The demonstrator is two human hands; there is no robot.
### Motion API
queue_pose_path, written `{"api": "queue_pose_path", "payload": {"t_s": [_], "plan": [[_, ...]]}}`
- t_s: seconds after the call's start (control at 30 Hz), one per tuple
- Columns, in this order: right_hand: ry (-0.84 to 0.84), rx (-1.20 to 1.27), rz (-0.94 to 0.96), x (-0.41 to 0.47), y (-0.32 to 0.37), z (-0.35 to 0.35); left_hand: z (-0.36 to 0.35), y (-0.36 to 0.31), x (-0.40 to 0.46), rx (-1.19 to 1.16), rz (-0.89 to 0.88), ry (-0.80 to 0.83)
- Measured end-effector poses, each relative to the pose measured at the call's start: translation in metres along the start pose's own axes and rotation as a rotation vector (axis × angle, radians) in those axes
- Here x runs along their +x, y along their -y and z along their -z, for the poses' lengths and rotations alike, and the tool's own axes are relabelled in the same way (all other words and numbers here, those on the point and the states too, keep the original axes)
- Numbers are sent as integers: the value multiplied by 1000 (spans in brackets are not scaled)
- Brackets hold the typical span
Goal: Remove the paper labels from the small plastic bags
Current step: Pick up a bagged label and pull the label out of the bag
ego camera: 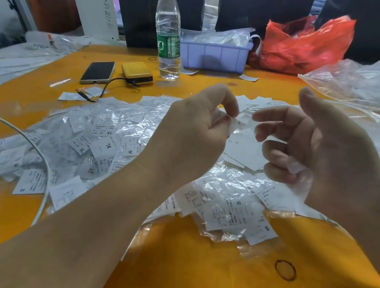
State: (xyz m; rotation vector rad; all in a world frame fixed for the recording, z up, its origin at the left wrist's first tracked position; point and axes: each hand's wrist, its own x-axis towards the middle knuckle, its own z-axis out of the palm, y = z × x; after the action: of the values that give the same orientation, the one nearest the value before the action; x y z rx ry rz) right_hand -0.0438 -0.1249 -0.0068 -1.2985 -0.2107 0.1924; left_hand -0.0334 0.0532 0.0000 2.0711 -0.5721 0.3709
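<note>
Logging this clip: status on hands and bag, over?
Left hand pinching small plastic bag. Right hand gripping crumpled plastic. Label pile below; nothing blocking.

Both arms reached forward, held up in the air. The left hand (193, 129) was curled, thumb and first finger pinched together at the tips. The right hand (319, 152) faced it, thumb up, fingers bent inward. The two hands were close but not touching.

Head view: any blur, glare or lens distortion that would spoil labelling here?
Head view: wide-angle bending at the edges; glare glints off the pile of small plastic bags; the left hand and right hand are slightly soft, and the clear bag between them is hard to make out; label print mostly unreadable.
</note>
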Motion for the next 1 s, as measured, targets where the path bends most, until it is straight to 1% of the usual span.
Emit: {"api": "queue_pose_path", "payload": {"t_s": [0.13, 0.2, 0.33, 0.4, 0.53, 0.6, 0.63, 0.77, 0.9, 1.0], "plan": [[6, 136, -17, -1, -2, -4, -3, -3, -2, -30, 34, 27], [15, 159, -7, -2, -1, -5, -4, -3, -3, -33, 41, 59], [11, 108, 14, -2, -1, -8, -7, -3, -4, 2, -2, 153], [18, 64, 22, -1, -3, -10, -8, -5, -5, 13, 6, 194], [50, 43, 51, 0, -4, -10, -5, -7, -4, -68, 50, 292], [61, 37, 38, 0, -4, -10, -4, -6, -5, 2, 6, 316], [57, 23, 27, -1, -5, -10, -4, -5, -5, 27, -4, 321], [48, -33, 21, 2, -9, -10, -6, 0, -4, -20, 44, 317], [21, -79, 28, 4, -10, -9, -7, 3, -2, -4, 49, 335], [-10, -101, 21, 3, -9, -7, -3, 4, 1, -86, 61, 273]]}}
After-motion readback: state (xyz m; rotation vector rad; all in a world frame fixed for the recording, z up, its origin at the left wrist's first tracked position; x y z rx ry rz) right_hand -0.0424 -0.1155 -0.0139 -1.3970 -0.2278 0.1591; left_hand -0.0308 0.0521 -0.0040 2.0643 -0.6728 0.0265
